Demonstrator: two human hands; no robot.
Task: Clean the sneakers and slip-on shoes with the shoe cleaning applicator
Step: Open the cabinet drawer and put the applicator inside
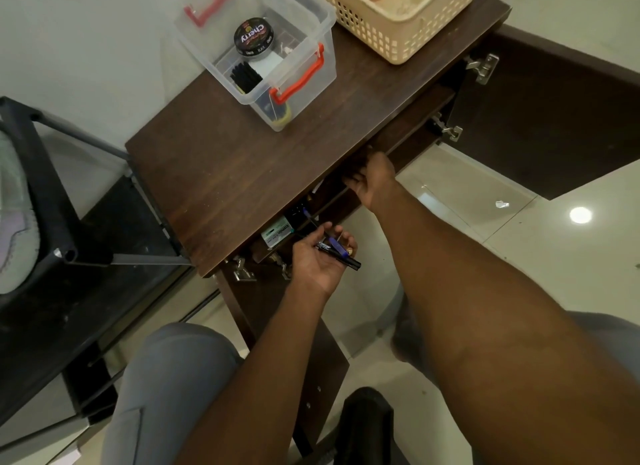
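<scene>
Left hand (320,256) gripping black and blue marker pens (337,251) just under the dark wooden cabinet top (242,173). Right hand (372,178) reaching inside the cabinet, fingers hidden, grip unclear. Sitting up top: clear plastic box with orange handles (263,48), holding a round black polish tin (254,36).

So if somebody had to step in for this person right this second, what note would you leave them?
Left hand: palm up, holding a few markers just outside the open cabinet.
Right hand: reaching under the cabinet top onto the shelf; its fingers are hidden, so its grip is unclear.
Clear box on the cabinet top holds a polish tin and a black brush. A beige basket stands beside it.
Done: nothing visible; no shoe is being cleaned.
Left: find the applicator, then clean all the shoes.
</scene>
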